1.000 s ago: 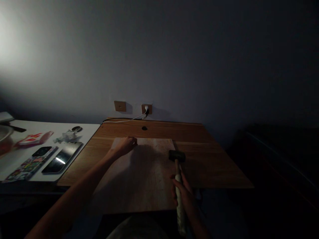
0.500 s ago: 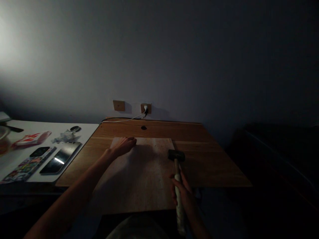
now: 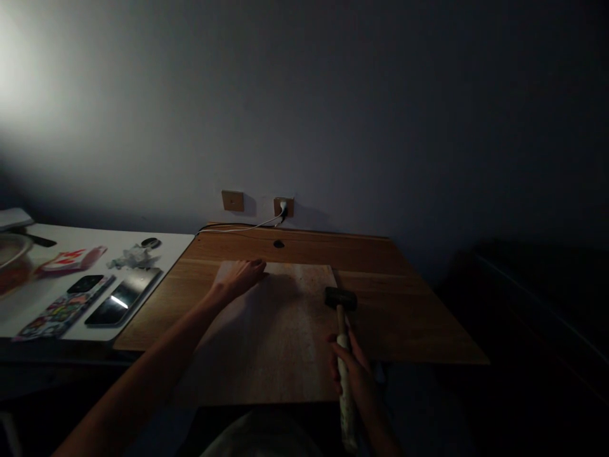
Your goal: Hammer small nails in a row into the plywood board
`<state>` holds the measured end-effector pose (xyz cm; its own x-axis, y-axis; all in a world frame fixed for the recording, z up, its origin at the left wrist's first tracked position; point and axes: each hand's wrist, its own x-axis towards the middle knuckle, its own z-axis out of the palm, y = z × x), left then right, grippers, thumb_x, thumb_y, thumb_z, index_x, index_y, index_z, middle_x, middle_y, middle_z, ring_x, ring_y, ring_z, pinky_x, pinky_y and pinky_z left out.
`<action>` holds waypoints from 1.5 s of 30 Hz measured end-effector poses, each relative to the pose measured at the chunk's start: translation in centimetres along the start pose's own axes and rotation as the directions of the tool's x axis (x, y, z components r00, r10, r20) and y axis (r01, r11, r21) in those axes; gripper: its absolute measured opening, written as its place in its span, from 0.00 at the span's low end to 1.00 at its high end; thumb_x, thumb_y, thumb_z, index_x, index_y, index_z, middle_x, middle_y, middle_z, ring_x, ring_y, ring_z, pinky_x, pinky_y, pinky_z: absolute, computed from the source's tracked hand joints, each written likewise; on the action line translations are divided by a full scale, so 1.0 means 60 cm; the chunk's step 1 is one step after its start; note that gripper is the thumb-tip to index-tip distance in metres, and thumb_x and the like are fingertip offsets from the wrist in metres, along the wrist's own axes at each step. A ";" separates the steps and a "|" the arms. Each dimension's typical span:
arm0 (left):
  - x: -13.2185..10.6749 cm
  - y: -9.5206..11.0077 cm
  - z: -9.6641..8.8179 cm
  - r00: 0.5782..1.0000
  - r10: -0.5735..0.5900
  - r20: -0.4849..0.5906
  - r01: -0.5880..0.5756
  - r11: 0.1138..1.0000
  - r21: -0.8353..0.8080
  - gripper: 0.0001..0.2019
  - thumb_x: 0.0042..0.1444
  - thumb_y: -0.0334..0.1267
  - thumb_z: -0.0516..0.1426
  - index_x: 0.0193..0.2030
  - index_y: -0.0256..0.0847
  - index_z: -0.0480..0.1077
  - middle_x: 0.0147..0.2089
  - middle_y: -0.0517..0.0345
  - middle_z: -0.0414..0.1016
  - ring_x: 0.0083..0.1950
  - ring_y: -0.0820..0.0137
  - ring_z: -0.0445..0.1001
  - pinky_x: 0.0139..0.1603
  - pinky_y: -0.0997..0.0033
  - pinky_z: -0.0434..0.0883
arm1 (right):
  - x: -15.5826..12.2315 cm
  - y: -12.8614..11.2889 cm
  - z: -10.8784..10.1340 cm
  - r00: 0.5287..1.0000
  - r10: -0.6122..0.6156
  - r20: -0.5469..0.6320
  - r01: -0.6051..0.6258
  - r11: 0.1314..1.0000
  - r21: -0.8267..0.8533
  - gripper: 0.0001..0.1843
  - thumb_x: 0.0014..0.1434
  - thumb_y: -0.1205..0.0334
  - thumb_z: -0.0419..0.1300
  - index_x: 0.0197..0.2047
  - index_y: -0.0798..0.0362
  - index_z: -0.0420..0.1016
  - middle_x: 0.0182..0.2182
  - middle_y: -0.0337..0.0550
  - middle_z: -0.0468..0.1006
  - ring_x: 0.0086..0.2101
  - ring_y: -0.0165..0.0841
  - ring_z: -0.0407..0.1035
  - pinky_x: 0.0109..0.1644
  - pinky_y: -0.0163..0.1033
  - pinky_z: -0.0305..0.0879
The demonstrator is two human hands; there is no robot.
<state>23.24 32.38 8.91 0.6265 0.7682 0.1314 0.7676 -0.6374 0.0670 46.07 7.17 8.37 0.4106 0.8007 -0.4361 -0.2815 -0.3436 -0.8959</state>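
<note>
A pale wooden board [image 3: 280,336] lies on a brown wooden desk [image 3: 404,317] in a dim room. My left hand [image 3: 240,275] rests on the board's far left corner, palm down with fingers flat. My right hand [image 3: 352,365] is wrapped round the light handle of a mallet [image 3: 340,311], whose black head rests at the board's right edge. The handle's near end runs down past my wrist.
A white table [image 3: 28,304] on the left carries a phone [image 3: 124,296], a colourful case [image 3: 61,310], a red packet [image 3: 71,259] and crumpled wrapping [image 3: 133,257]. Two wall sockets [image 3: 281,207], one with a white plug and cable, sit behind the desk. Dark furniture stands at the right.
Only the view has shifted slightly. Both hands, the board and the mallet keep their places.
</note>
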 end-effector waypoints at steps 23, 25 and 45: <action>-0.002 -0.039 -0.034 0.902 -0.424 0.079 0.274 0.423 -0.864 0.11 0.52 0.45 0.56 0.25 0.40 0.69 0.20 0.64 0.59 0.20 0.75 0.56 0.21 0.75 0.52 | 0.011 0.017 -0.007 1.000 0.002 0.011 -0.002 1.000 0.020 0.31 0.43 0.41 0.68 0.47 0.50 0.73 0.15 0.29 0.66 0.14 0.26 0.58 0.16 0.29 0.50; -0.009 -0.043 -0.026 0.944 -0.328 -0.027 0.247 0.760 -0.601 0.11 0.52 0.45 0.58 0.29 0.40 0.76 0.22 0.61 0.66 0.24 0.72 0.64 0.26 0.74 0.57 | 0.011 0.016 -0.007 1.000 0.001 0.012 -0.001 1.000 0.022 0.30 0.43 0.42 0.68 0.46 0.50 0.73 0.15 0.28 0.66 0.14 0.26 0.58 0.16 0.29 0.50; -0.016 -0.023 -0.022 0.998 -0.063 -0.025 0.060 0.992 -0.109 0.10 0.64 0.42 0.54 0.34 0.41 0.71 0.40 0.51 0.76 0.35 0.66 0.74 0.33 0.70 0.63 | 0.002 0.004 -0.007 1.000 0.004 0.014 -0.004 1.000 -0.002 0.32 0.42 0.41 0.67 0.47 0.50 0.71 0.16 0.29 0.67 0.14 0.26 0.59 0.16 0.30 0.50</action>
<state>21.40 32.47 10.00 0.5735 0.8051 0.1516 0.7842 -0.5930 0.1826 46.44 7.00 8.07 0.3973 0.8059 -0.4389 -0.2818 -0.3480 -0.8941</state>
